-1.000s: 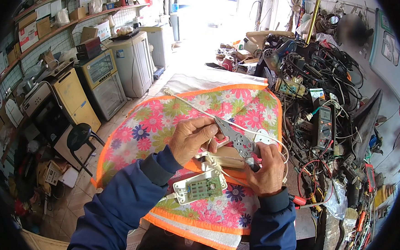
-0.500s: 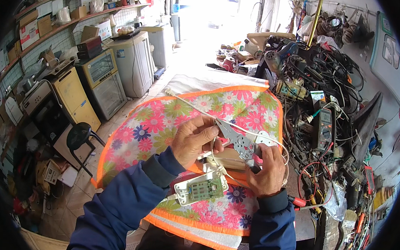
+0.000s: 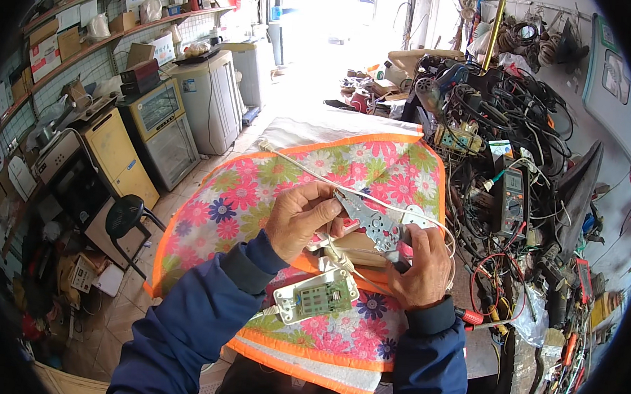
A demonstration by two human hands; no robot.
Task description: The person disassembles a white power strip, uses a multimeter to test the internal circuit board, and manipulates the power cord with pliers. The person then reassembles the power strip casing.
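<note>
My right hand (image 3: pixel 421 267) is wrapped round the handles of a grey flat wire stripper (image 3: pixel 377 228), its nose pointing up and left. At that nose my left hand (image 3: pixel 301 219) is closed in a pinch on a thin white wire, whose end the fingers hide. Below hangs more white wire (image 3: pixel 338 256), running down to an opened white plastic case with a green circuit board (image 3: pixel 316 298). A thicker white cord (image 3: pixel 310 169) crosses behind both hands. Partly hidden behind the stripper lies a white socket piece (image 3: pixel 417 216).
A flowered cloth with orange edging (image 3: pixel 236 192) covers the work surface. Tangled cables and a multimeter (image 3: pixel 512 202) crowd the right, near a red-handled screwdriver (image 3: pixel 469 317). At the left stand a dark stool (image 3: pixel 125 214) and several cabinets (image 3: pixel 164 130).
My left hand and the stripper's nose have shifted slightly left and down. The wire below the left hand has swung a little. My right hand keeps its grip.
</note>
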